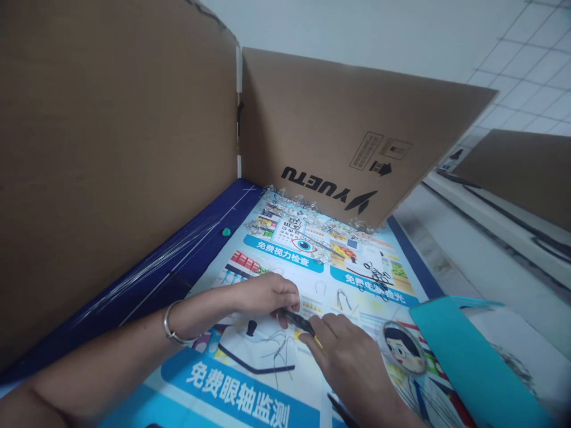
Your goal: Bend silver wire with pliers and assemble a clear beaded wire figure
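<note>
My right hand [350,356] is closed around a pair of pliers [300,321] with dark jaws and a bit of yellow on the handle. The jaws point left and reach the fingertips of my left hand [270,295], which is closed in a pinch. Whatever lies between those fingers is too small to make out. Below the left hand, several thin wire pieces [279,351] are scattered on the printed sheet [307,294]. A bent U-shaped wire [343,299] lies just beyond the pliers.
Tall cardboard panels [357,119] stand at the left and back. Along the back lie many shiny bent wire pieces [289,205]; dark looped pieces [377,274] lie further right. A teal box [473,356] holds more thin pieces. Another dark tool [341,409] pokes out below my right hand.
</note>
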Action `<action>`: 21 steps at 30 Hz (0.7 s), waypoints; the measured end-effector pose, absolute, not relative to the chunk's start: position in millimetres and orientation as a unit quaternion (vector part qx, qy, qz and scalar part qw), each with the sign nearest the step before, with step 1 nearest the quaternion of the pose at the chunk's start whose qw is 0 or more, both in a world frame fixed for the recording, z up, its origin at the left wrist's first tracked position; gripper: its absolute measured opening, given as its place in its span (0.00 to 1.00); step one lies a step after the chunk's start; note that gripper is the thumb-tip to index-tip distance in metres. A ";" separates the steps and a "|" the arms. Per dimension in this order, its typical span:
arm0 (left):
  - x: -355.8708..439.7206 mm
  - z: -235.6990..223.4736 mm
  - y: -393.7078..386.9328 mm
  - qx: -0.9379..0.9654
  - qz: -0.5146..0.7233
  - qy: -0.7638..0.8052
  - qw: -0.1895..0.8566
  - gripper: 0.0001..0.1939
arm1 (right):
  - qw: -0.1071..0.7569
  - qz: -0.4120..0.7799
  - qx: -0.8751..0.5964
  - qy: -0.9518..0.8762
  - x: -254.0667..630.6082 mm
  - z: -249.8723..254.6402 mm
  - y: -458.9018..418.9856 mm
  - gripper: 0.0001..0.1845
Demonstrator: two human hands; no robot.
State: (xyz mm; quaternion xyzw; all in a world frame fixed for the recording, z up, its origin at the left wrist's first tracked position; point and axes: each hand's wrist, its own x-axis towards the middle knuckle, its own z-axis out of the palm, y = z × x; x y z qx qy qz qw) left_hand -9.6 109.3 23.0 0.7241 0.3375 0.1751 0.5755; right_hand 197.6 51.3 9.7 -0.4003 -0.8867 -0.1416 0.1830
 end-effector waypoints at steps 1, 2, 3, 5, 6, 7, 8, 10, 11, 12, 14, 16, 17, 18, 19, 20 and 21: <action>-9.3 22.8 109.1 0.730 0.173 0.337 0.569 0.15 | 0.180 -0.136 -0.402 -0.888 197.8 10.2 51.7 0.12; -9.3 22.5 109.2 0.733 0.176 0.337 0.565 0.15 | 0.178 -0.131 -0.404 -0.888 198.2 10.8 52.5 0.12; -9.4 22.3 109.7 0.732 0.181 0.339 0.562 0.14 | 0.176 -0.123 -0.407 -0.888 198.9 11.3 53.8 0.11; -10.2 22.4 112.2 0.726 0.198 0.353 0.557 0.13 | 0.177 -0.092 -0.414 -0.888 201.3 11.6 57.8 0.10; -10.9 22.6 114.0 0.720 0.208 0.363 0.554 0.13 | 0.184 -0.067 -0.417 -0.887 203.1 11.3 60.4 0.11; -11.8 22.8 116.1 0.712 0.220 0.375 0.552 0.13 | 0.195 -0.036 -0.421 -0.885 205.1 10.5 63.4 0.11; -12.7 23.0 118.2 0.703 0.232 0.387 0.550 0.12 | 0.210 0.000 -0.425 -0.880 207.2 9.5 66.5 0.11; -14.5 22.8 122.0 0.688 0.252 0.407 0.545 0.12 | 0.236 0.074 -0.437 -0.865 211.0 7.1 72.8 0.12; -15.1 22.4 123.4 0.685 0.260 0.414 0.540 0.12 | 0.244 0.107 -0.448 -0.854 212.4 6.0 75.6 0.11; -15.5 21.8 124.4 0.683 0.267 0.421 0.534 0.11 | 0.249 0.136 -0.462 -0.840 213.4 5.1 78.3 0.11; -15.3 20.1 125.0 0.680 0.280 0.430 0.524 0.09 | 0.251 0.185 -0.490 -0.814 214.1 3.9 82.5 0.11; -14.1 18.3 124.4 0.673 0.292 0.438 0.520 0.07 | 0.247 0.224 -0.505 -0.796 213.5 3.0 85.4 0.12; -13.3 17.4 123.8 0.670 0.294 0.440 0.521 0.07 | 0.242 0.241 -0.507 -0.791 212.9 2.6 86.3 0.12; -12.5 16.6 123.1 0.667 0.295 0.441 0.523 0.07 | 0.237 0.256 -0.507 -0.788 212.1 2.2 86.9 0.13; -11.7 15.8 122.6 0.666 0.295 0.440 0.526 0.07 | 0.233 0.268 -0.507 -0.786 211.4 1.7 87.2 0.13; -10.9 15.0 122.0 0.664 0.296 0.438 0.529 0.07 | 0.230 0.277 -0.506 -0.784 210.6 1.1 87.2 0.13; -10.2 14.3 121.6 0.663 0.297 0.436 0.531 0.07 | 0.227 0.283 -0.506 -0.783 209.9 0.3 87.0 0.13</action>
